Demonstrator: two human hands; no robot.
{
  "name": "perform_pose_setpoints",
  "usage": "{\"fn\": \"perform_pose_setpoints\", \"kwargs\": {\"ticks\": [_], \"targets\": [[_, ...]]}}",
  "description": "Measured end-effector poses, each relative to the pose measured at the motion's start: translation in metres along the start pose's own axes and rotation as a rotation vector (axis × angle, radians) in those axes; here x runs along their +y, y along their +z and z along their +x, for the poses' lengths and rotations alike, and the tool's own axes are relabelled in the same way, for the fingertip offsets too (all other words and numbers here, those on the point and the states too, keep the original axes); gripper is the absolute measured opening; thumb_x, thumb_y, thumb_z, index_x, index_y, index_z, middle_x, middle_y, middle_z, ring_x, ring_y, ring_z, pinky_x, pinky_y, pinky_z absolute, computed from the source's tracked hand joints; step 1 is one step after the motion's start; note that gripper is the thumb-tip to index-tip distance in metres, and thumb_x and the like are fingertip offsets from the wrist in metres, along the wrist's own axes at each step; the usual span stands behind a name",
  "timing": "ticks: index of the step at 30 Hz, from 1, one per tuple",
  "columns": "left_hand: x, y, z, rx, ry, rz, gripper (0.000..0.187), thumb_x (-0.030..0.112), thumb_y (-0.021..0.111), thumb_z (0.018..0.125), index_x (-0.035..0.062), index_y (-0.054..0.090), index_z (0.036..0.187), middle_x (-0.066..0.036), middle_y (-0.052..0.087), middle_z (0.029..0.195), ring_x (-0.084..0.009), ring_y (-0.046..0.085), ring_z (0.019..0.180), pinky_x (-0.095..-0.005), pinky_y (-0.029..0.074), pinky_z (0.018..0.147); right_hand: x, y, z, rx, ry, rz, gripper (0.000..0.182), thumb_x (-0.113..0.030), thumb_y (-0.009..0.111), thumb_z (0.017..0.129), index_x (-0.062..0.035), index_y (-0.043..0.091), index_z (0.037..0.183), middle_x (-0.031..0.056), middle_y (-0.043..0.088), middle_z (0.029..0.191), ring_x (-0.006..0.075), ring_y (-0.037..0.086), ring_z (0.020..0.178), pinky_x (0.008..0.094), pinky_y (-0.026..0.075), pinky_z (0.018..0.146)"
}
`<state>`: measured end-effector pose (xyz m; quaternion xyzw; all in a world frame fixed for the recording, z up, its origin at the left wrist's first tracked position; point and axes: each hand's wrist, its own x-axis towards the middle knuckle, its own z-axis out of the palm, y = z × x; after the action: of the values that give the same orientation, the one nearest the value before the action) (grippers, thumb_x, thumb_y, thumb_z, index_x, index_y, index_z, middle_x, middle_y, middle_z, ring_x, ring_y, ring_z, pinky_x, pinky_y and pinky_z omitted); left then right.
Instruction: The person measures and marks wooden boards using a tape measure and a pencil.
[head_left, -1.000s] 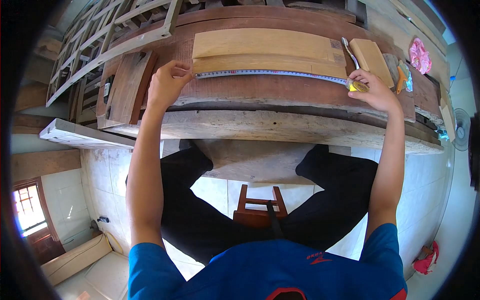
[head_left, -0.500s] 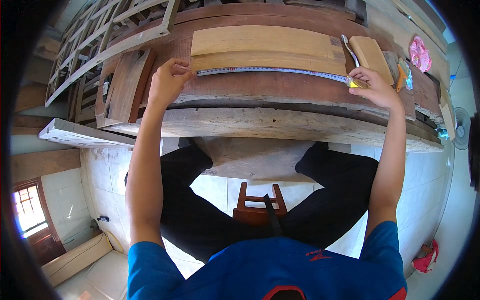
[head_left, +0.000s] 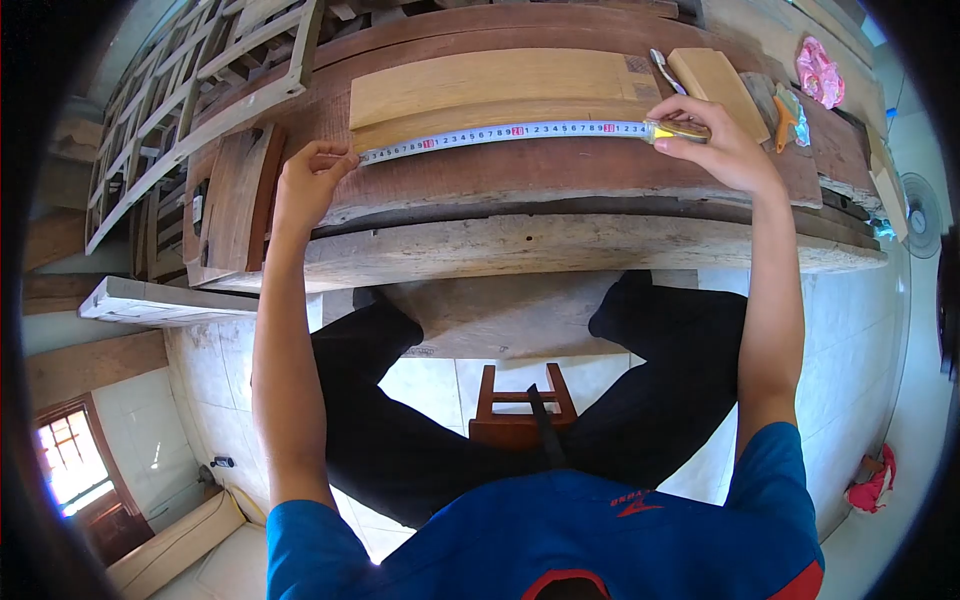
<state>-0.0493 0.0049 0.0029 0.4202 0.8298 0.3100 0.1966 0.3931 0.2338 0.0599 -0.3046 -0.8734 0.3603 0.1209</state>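
Now a tape measure stretches along the pale plank's near edge, its ends pinched by the left hand and right hand.

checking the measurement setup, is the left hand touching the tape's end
Touching: the head view shows the left hand with fingertips pressed on the measuring tape end.

Tape measure: white blade with black numerals and red marks, drawn out long and lying flat along the near edge of the plank, running left to right across the surface. Its free end sits at the plank's left end, pinned under the left hand; its yellow case is held in the right hand at the plank's right end. Plank: pale, smooth, rectangular, lying flat toward the far edge of the dark surface.
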Motion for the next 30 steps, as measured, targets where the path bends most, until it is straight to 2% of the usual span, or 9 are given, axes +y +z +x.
{"fn": "perform_pose_setpoints", "kwargs": {"ticks": [3,7,12,15,19,22,25,28,30], "targets": [[0.012,0.000,-0.006,-0.002,-0.075,-0.055,0.033,0.026,0.077,0.086,0.0046,0.073,0.111,-0.012,0.077,0.096,-0.0178,0.070,0.080,-0.0324,0.054,0.078,-0.006,0.003,0.002,0.064,-0.001,0.004,0.029,-0.031,0.074,0.090,-0.0061,0.071,0.106,0.0050,0.071,0.102,0.0176,0.064,0.103,0.0334,0.046,0.093],[0.013,0.004,-0.006,0.042,-0.043,0.040,0.033,0.029,0.076,0.086,0.0063,0.074,0.109,-0.012,0.077,0.097,-0.0206,0.072,0.081,-0.0341,0.054,0.078,-0.006,0.009,0.006,0.144,-0.004,0.059,0.028,-0.033,0.073,0.090,-0.0073,0.072,0.102,0.0037,0.071,0.097,0.0159,0.064,0.097,0.0311,0.046,0.086],[0.005,0.007,-0.007,0.090,0.030,0.113,0.034,0.035,0.075,0.086,0.0096,0.075,0.107,-0.012,0.077,0.098,-0.0250,0.074,0.084,-0.0371,0.054,0.078,-0.004,0.020,0.013,0.061,0.015,-0.002,0.025,-0.026,0.070,0.094,-0.0026,0.069,0.102,0.0041,0.069,0.097,0.0144,0.062,0.098,0.0316,0.046,0.088],[0.005,0.010,-0.008,0.187,0.199,0.246,0.027,0.024,0.075,0.088,0.0057,0.072,0.107,-0.009,0.073,0.095,-0.0147,0.064,0.070,-0.0282,0.050,0.064,-0.001,0.024,0.016,0.094,0.005,-0.008,0.025,-0.027,0.070,0.094,-0.0026,0.069,0.100,0.0037,0.069,0.096,0.0138,0.062,0.097,0.0311,0.046,0.087],[0.023,0.008,-0.016,0.123,0.384,0.181,0.017,0.010,0.072,0.089,0.0057,0.068,0.105,-0.009,0.072,0.099,-0.0207,0.068,0.073,-0.0314,0.052,0.067,0.008,0.030,0.021,0.176,0.040,0.022,0.035,-0.041,0.074,0.090,-0.0071,0.073,0.096,0.0045,0.069,0.089,0.0153,0.061,0.085,0.0310,0.045,0.077],[0.029,0.010,-0.019,0.105,0.474,0.210,0.014,0.006,0.070,0.088,0.0063,0.067,0.102,-0.010,0.072,0.098,-0.0252,0.071,0.078,-0.0353,0.054,0.069,0.006,0.033,0.022,0.201,0.043,0.011,0.037,-0.044,0.074,0.089,-0.0073,0.073,0.096,0.0043,0.070,0.089,0.0155,0.062,0.083,0.0312,0.046,0.075],[0.023,0.011,-0.015,0.074,0.526,0.162,0.016,0.006,0.070,0.088,0.0060,0.067,0.103,-0.010,0.073,0.099,-0.0245,0.071,0.077,-0.0367,0.055,0.069,0.006,0.034,0.024,0.186,0.032,0.028,0.038,-0.044,0.075,0.089,-0.0068,0.073,0.096,0.0047,0.070,0.089,0.0160,0.062,0.084,0.0310,0.046,0.076],[0.023,0.012,-0.016,0.085,0.532,0.176,0.017,0.005,0.070,0.088,0.0060,0.067,0.105,-0.009,0.073,0.099,-0.0245,0.071,0.077,-0.0371,0.055,0.068,0.003,0.033,0.026,0.131,0.082,-0.040,0.031,-0.037,0.072,0.093,-0.0061,0.070,0.098,0.0031,0.070,0.094,0.0143,0.063,0.095,0.0307,0.046,0.087],[0.023,0.011,-0.017,0.083,0.540,0.210,0.018,0.006,0.069,0.089,0.0064,0.067,0.106,-0.009,0.073,0.098,-0.0244,0.071,0.075,-0.0369,0.055,0.068,0.003,0.032,0.026,0.128,0.084,-0.044,0.032,-0.038,0.072,0.093,-0.0064,0.071,0.098,0.0034,0.070,0.094,0.0149,0.063,0.096,0.0309,0.046,0.088]]}}
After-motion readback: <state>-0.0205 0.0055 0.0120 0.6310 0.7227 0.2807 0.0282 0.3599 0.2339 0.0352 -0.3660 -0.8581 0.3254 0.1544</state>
